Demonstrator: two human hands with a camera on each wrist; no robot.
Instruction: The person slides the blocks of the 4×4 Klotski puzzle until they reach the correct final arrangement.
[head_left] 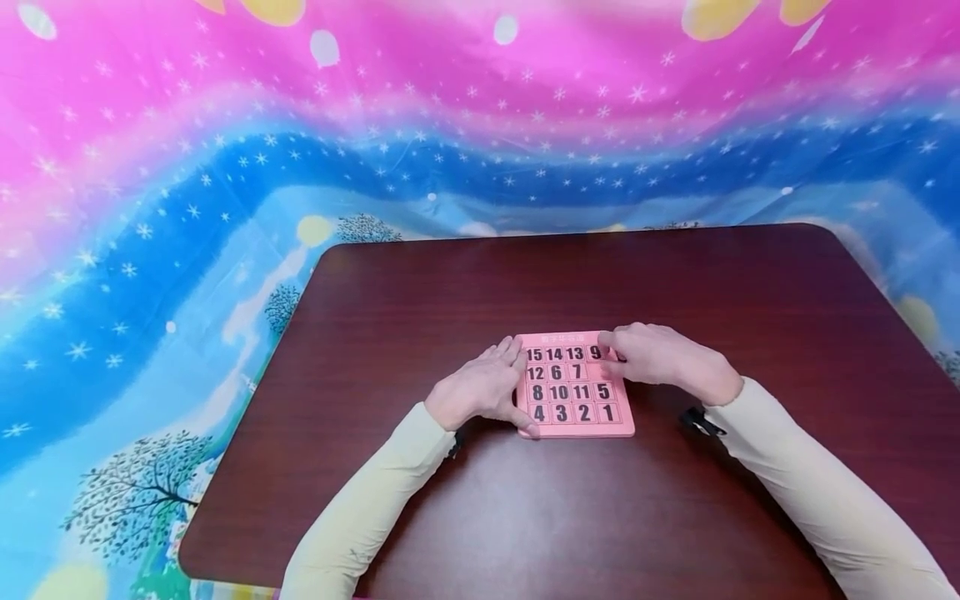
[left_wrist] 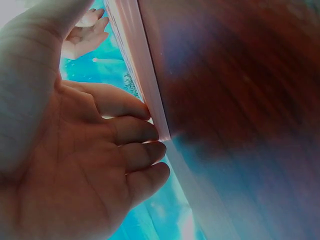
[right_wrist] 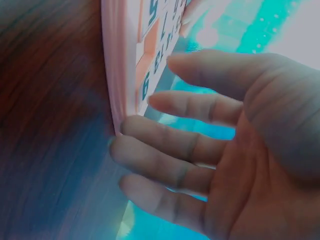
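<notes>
A pink number sliding puzzle (head_left: 573, 428) lies flat on the table, black numbers on its square tiles. The top row reads 15, 14, 13, 9, and the bottom row 4, 3, 2, 1. At the right end of the second row, beside the 7, is a bare slot. My left hand (head_left: 483, 385) rests along the puzzle's left side, fingertips at its edge and thumb at the near left corner. On the right, my right hand (head_left: 660, 358) has its index fingertip at the 9 tile (right_wrist: 145, 85) and its thumb over the bare slot, the other fingers loosely extended.
The dark brown wooden table (head_left: 420, 300) has rounded corners and reaches well beyond the puzzle on all sides. Behind it hangs a pink and blue patterned cloth (head_left: 450, 108). Black straps (head_left: 703, 422) show at the cuffs of the pale sleeves (head_left: 810, 475).
</notes>
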